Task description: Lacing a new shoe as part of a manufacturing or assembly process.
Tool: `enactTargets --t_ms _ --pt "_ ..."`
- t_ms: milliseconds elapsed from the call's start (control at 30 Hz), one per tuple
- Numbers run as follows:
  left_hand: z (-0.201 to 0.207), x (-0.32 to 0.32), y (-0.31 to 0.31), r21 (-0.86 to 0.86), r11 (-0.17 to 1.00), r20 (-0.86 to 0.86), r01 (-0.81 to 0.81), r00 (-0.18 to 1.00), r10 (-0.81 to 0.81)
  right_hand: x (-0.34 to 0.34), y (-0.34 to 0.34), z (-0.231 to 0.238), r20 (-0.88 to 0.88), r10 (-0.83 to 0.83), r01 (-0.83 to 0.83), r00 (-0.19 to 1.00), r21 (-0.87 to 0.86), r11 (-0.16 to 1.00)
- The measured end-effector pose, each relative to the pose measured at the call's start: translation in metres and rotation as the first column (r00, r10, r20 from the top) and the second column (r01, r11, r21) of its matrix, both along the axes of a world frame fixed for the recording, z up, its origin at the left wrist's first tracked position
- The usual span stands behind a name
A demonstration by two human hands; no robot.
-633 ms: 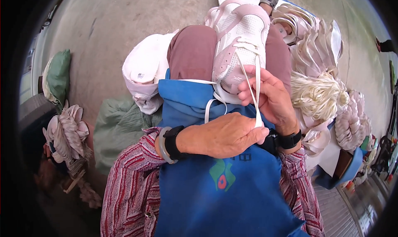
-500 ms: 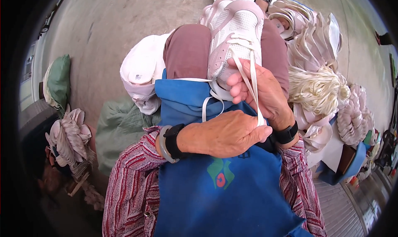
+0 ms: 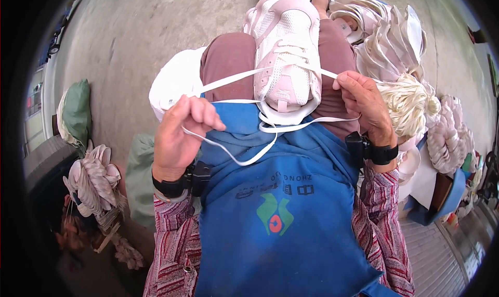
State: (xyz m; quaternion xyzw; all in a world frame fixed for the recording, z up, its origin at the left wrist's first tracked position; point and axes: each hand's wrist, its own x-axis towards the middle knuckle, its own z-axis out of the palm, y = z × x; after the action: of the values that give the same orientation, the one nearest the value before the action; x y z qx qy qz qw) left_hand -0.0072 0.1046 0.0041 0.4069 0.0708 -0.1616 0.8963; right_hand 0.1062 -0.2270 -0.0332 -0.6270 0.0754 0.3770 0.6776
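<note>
A white and pale pink sneaker (image 3: 291, 31) lies on my lap between my knees; its underside is hidden. A white shoelace (image 3: 228, 80) runs through its upper eyelets and stretches out to both sides. My left hand (image 3: 182, 133), fingers curled, grips the lace on the left. On the right, the thumb and forefinger of my right hand (image 3: 366, 102) pinch the other side of the lace. Loose lengths of lace hang from both hands in slack curves over my blue apron (image 3: 280, 193), below the shoe's heel opening.
Beside my left knee is a white and pink shoe piece (image 3: 174, 81), with a green sack (image 3: 140, 177) below it. Stacked pale shoe parts (image 3: 395, 44) and a cream bundle of laces (image 3: 408, 104) lie at right. A blue bin (image 3: 439, 206) stands lower right.
My hands have moved apart, the left to the left and the right to the right. The lace, held close together before, is now drawn out sideways across the shoe.
</note>
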Motion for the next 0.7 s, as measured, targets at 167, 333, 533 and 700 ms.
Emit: enactTargets --t_ms 167,333,533,700 --pt "-0.005 -0.013 0.059 -0.241 0.917 -0.079 -0.318 0.948 0.308 0.008 -0.019 -0.010 -0.126 -0.065 0.077 0.990 0.091 0.993" --pt "-0.006 -0.024 0.148 -0.284 0.802 -0.034 -0.526 0.841 0.539 0.014 -0.039 -0.010 -0.098 -0.232 0.242 0.968 0.102 0.965" --pt "0.007 -0.053 0.239 -0.055 0.503 -0.024 -0.863 0.504 0.863 0.026 -0.053 -0.041 0.069 -0.308 0.314 0.949 -0.124 0.941" --pt "0.015 -0.067 0.253 -0.271 0.382 0.025 -0.883 0.391 0.920 0.044 -0.065 -0.063 0.414 -0.147 0.339 0.899 -0.443 0.830"
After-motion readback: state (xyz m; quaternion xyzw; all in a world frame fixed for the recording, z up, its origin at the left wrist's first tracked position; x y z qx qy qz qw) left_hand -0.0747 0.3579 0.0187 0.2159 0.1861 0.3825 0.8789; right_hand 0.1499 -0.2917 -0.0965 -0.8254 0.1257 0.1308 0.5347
